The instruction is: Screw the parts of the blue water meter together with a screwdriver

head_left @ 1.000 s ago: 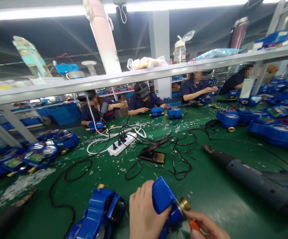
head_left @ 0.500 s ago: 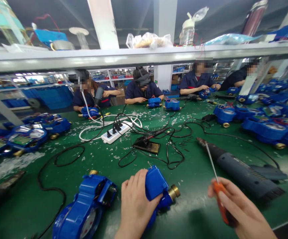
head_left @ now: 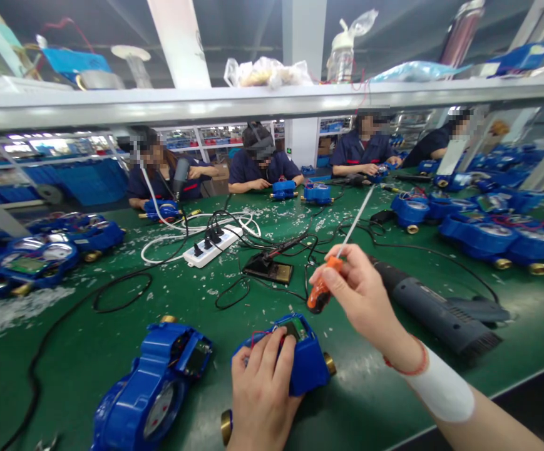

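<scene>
At lower left, laid close, likely for reach: blue dial unit [head_left: 133,382]. Bottom centre, apparently steadying wired unit [head_left: 310,369] with left hand [head_left: 265,382] clamped on it. Centre right, gripping screwdriver [head_left: 335,263] in right hand [head_left: 359,291], angled away, likely for clearance.

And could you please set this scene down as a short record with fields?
Left grip: fingers over the near blue meter
Right grip: holds an orange-handled screwdriver, shaft not touching that meter
Left of held meter: another blue meter
Beyond: soldering stand; white power strip with black plugs
Right: grey power tool
Surface: green table
</scene>
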The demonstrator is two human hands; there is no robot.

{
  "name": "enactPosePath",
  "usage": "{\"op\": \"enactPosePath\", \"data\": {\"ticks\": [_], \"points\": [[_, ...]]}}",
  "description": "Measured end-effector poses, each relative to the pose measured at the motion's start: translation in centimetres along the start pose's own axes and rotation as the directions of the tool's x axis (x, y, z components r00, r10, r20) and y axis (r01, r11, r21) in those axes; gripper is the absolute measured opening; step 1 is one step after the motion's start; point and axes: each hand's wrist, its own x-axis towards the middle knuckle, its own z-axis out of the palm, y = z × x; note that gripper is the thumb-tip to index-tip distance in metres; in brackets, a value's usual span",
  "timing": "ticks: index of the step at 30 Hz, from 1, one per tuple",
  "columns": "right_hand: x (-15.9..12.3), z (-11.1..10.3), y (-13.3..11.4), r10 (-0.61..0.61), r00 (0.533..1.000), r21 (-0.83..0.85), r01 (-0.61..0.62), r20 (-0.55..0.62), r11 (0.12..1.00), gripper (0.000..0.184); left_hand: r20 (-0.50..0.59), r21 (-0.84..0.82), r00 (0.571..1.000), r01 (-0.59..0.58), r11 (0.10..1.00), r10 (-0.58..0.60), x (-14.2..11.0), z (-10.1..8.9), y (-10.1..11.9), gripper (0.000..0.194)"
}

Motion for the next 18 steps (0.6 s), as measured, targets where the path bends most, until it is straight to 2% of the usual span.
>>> {"op": "enactPosePath", "data": {"ticks": [2,3,4,6,7,8,10,11,14,15,18], "points": [[-0.3,-0.1,0.0,0.082,0.989,-0.104,-0.069,0.120,0.992,0.025,0.003,-0.003,1.000,-0.005,1.000,0.005,-0.1,0.0,0.0,0.048],[-0.4,-0.3,-0.2,0.088,0.988,-0.117,-0.073,0.129,0.990,0.024,0.003,-0.004,1.000,-0.012,1.000,0.012,-0.1,0.0,0.0,0.046],[-0.4,-0.4,-0.4,0.054,0.995,-0.100,-0.046,0.081,0.994,0.023,0.001,-0.004,1.000,-0.018,1.000,0.018,-0.1,0.0,0.1,0.044],[-0.3,-0.7,-0.8,-0.068,0.993,-0.063,0.062,-0.096,0.996,0.019,-0.003,-0.002,1.000,-0.017,1.000,0.017,-0.1,0.1,0.2,0.038],[-0.3,-0.8,-0.9,-0.092,0.991,-0.107,0.082,-0.094,0.991,0.018,-0.006,0.001,1.000,-0.011,1.000,0.011,-0.1,0.1,0.2,0.036],[-0.3,-0.9,-1.0,-0.074,0.997,-0.181,0.069,-0.026,0.981,0.017,-0.006,0.003,1.000,-0.005,1.000,0.005,-0.1,0.0,0.3,0.035],[-0.3,-1.0,-0.8,0.040,0.987,-0.340,0.014,0.154,0.940,0.017,-0.001,0.003,1.000,-0.002,1.000,0.002,-0.1,0.0,0.3,0.034],[-0.3,-1.0,-0.7,0.063,0.983,-0.364,0.004,0.171,0.931,0.018,0.000,0.003,1.000,-0.006,1.000,0.006,-0.1,0.0,0.3,0.033],[-0.3,-1.2,-0.5,-0.050,0.999,-0.297,0.044,-0.013,0.954,0.017,-0.003,0.011,1.000,-0.019,1.000,0.019,-0.2,0.0,0.3,0.033],[-0.3,-1.2,-0.5,-0.063,0.998,-0.312,0.057,-0.008,0.948,0.017,-0.002,0.017,1.000,-0.023,1.000,0.023,-0.2,-0.1,0.3,0.033],[-0.3,-1.1,-0.6,0.011,0.987,-0.425,0.059,0.160,0.903,0.017,0.002,0.023,0.998,-0.068,0.997,0.068,-0.4,0.0,0.2,0.033]]}}
